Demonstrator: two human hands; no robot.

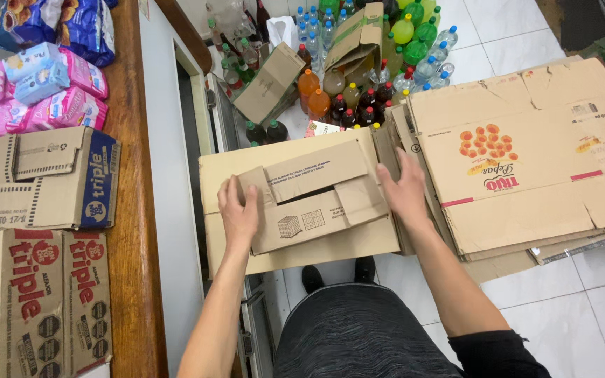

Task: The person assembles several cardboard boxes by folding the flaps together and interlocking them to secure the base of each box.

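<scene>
The head view looks down on a person pressing a flattened cardboard box (302, 203) with both hands. The left hand (238, 208) lies palm down on the box's left part, fingers spread over a folded flap, its grip open and flat, not closed around anything. The right hand (406, 190) rests at the box's right edge, fingers spread, apparently pushing that side inward; its grip also looks open, though whether the fingertips curl round the edge cannot be told. The box is held in front of the person's body, above the white tiled floor (596, 308), with its flaps folded in and lying nearly flat, so the flattening appears mostly done.

Just right of it, a stack of flattened boxes (526, 175) already lies on the floor; at least three layers show at its edges, but an exact count cannot be told. Behind stand many bottles (358, 98), orange, dark, green and clear, too many and too crowded to count.

On the wooden counter (134, 210) at the left lie two printed flattened cartons (43, 182), and several pink and blue packs (43, 87).
</scene>
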